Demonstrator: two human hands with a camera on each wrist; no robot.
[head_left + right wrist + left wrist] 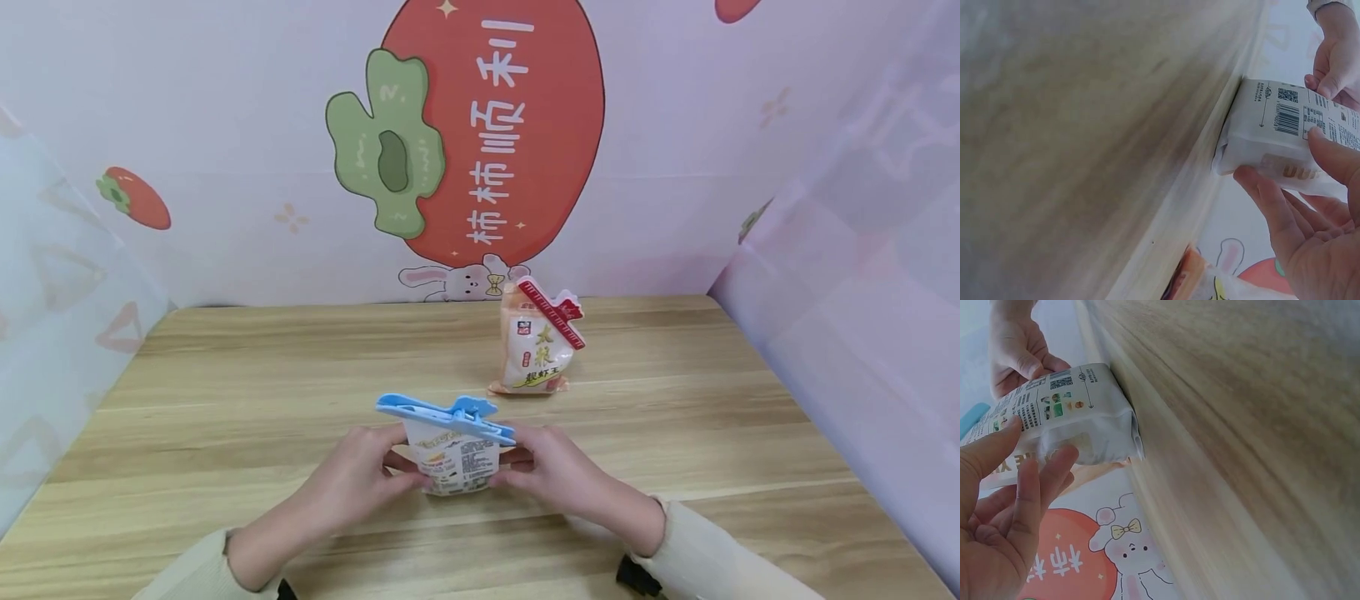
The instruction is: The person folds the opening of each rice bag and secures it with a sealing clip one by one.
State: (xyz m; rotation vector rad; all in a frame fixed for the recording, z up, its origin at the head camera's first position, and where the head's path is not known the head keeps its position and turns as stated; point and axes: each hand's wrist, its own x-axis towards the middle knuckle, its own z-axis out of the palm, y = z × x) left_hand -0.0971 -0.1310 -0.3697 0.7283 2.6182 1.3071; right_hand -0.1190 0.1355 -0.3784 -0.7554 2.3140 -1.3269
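A white printed food bag (461, 467) stands upright on the wooden table, its top closed by a long light-blue bag clip (442, 414). My left hand (360, 471) holds the bag's left side, the thumb on the near face and the fingers behind. On the opposite side, my right hand (558, 471) grips it in the same way. Both wrist views show the bag's lower end against the table, with a barcode on the printed face (1285, 119). Neither hand touches the blue clip in the head view.
Behind and to the right stands an orange-and-white food bag (536, 358) with a slanted red bag clip (552, 312) on its top. A printed cloth backdrop (247, 250) rises at the table's (262, 375) far edge, with more cloth along both sides.
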